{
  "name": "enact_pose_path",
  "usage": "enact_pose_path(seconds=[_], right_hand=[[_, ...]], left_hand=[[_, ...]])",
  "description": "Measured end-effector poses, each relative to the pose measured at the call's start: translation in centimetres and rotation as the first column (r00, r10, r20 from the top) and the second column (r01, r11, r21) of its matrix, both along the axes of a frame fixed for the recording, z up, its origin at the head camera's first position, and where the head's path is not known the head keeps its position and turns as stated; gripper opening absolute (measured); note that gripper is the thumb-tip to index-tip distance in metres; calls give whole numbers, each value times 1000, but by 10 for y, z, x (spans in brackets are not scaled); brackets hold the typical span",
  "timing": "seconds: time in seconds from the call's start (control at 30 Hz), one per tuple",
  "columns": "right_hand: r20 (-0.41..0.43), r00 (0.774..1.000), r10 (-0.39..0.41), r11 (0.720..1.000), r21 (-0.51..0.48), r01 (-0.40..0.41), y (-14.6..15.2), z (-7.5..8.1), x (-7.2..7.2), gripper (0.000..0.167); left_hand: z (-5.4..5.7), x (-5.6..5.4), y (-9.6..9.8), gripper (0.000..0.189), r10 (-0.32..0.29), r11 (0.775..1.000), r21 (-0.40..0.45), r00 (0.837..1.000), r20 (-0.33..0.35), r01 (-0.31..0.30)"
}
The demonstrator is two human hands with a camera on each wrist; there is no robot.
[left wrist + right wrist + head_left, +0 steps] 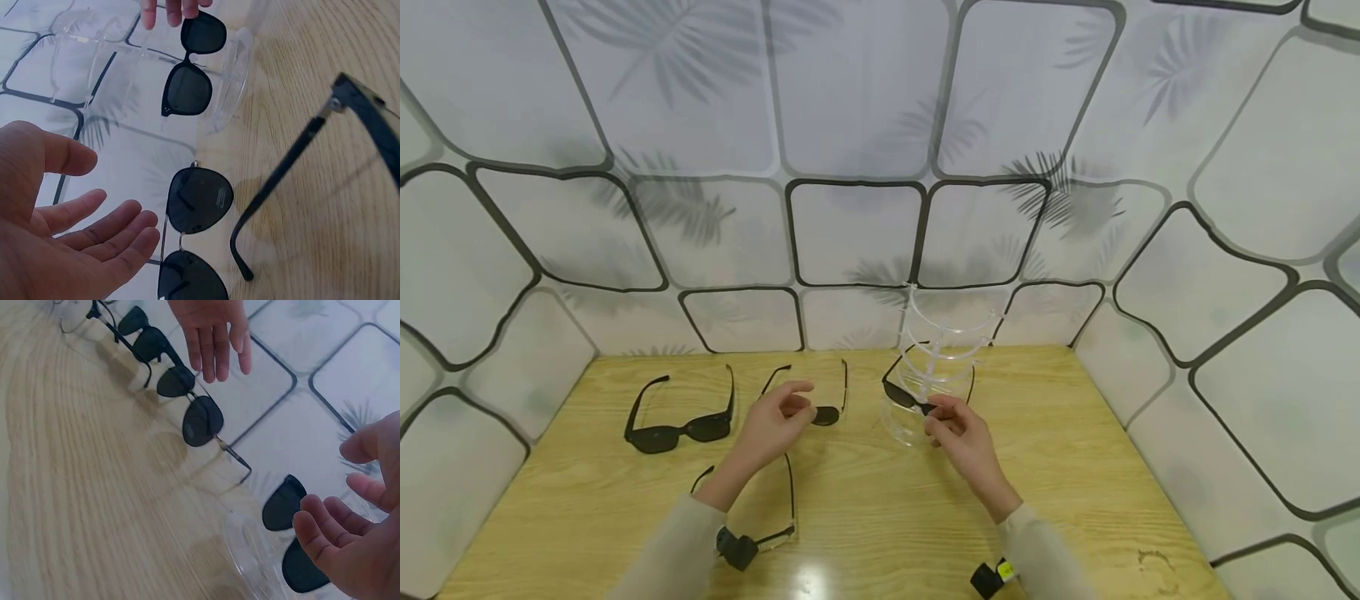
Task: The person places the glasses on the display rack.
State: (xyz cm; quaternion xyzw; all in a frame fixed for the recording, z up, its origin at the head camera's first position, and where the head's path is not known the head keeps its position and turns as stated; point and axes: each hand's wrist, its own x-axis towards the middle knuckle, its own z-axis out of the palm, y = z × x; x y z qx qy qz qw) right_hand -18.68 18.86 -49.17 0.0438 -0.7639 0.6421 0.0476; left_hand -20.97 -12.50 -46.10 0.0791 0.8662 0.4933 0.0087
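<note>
Dark sunglasses (900, 395) sit on a clear plastic tiered stand (947, 331). My right hand (966, 442) is at the front of these sunglasses, its fingers against or very near one lens. In the right wrist view, the thumb stands apart from the loosely bent fingers, and the hand partly covers the lenses (282, 507). My left hand (775, 423) hovers over a second pair of thin-framed sunglasses (826, 416), hiding one lens. The left wrist view shows that hand with fingers spread and nothing in them, beside the dark lenses (200, 200).
Thick black sunglasses (707, 427) lie on the wooden table (865, 517) at the left, temples pointing back. Nearer me, glasses (792, 492) with thin dark temples are partly hidden by my left forearm. A patterned wall covering (857, 233) encloses the table's back and sides.
</note>
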Motion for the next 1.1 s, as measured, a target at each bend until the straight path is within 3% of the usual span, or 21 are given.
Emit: enact_pose_path(seconds=[0.33, 0.6, 0.87, 1.1], right_hand=[[11, 992, 122, 992, 31, -122, -32, -8, 3, 33], [32, 972, 232, 971, 51, -234, -56, -10, 11, 39], [62, 944, 324, 945, 32, -327, -80, -12, 19, 40], [96, 930, 355, 933, 22, -358, -99, -13, 25, 39]], left_hand=[[3, 21, -27, 43, 31, 999, -39, 1000, -1, -31], [3, 43, -56, 46, 42, 994, -99, 999, -7, -42], [-2, 69, -90, 48, 113, 978, -177, 994, 8, -109], [-6, 87, -113, 50, 164, 962, -224, 986, 27, -154]])
